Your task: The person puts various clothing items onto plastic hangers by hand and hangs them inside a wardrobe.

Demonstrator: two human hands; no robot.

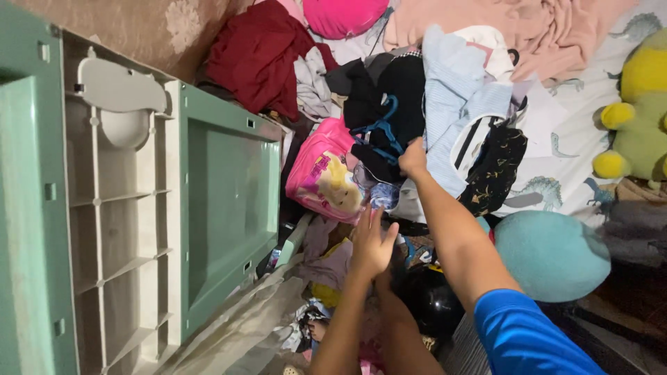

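Nearest the lens, at five o'clock: blue sleeve [521, 337] on the right arm, reaching up toward twelve. Right hand [413, 158] buried in the pile of clothes [445, 118], fingers curled into the cloth at its lower edge; closed on fabric by the look of it, though exactly which garment cannot be told. Left hand [372, 243] at six o'clock of the right one, fingers spread wide, palm flat, holding nothing, hovering just under the pink bag [326, 177].

Pile sitting on the bed at centre frame: dark garments with a blue hanger [381, 128] tangled at nine o'clock, pale blue striped shirt [451, 104] at twelve, black patterned piece [495, 167] at three. Green plastic cabinet [222, 201] well apart at nine o'clock; teal cushion [552, 253] near at four; yellow-green plush toy [636, 111] far at three.

Judged soft, limp and light, each piece likely to sag and drag neighbours along. Hanger likely to snag. Best taken by a bunched fold or collar, supported from below with the open hand.
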